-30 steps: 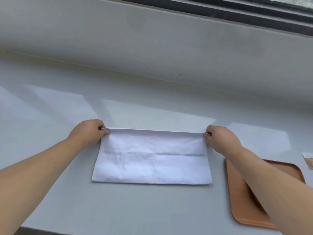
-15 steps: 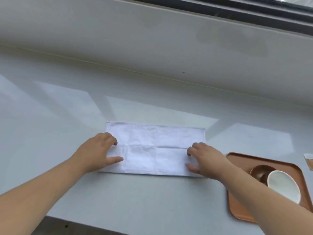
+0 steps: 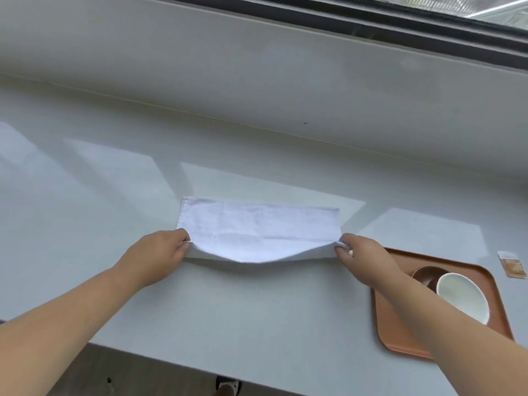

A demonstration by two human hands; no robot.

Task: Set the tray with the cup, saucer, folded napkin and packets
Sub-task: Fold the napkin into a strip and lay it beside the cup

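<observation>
A white napkin point(image 3: 257, 224) lies folded in a long strip on the pale counter. My left hand point(image 3: 163, 251) pinches its near left corner and my right hand point(image 3: 363, 257) pinches its near right corner; the near edge is lifted off the counter and sags in the middle. To the right sits an orange-brown tray point(image 3: 494, 290) holding a brown saucer point(image 3: 423, 274) and a white cup point(image 3: 460, 295), partly hidden behind my right forearm. A small packet point(image 3: 513, 264) lies on the counter beyond the tray's right side.
The grey counter point(image 3: 114, 195) runs to a raised ledge and a dark window frame point(image 3: 371, 27) at the back. Its front edge crosses the lower left, with floor and a foot point(image 3: 227, 388) below.
Both hands went from pressing flat on the napkin to pinching its near corners and lifting the near edge. The view shifted, showing more of the tray and cup.
</observation>
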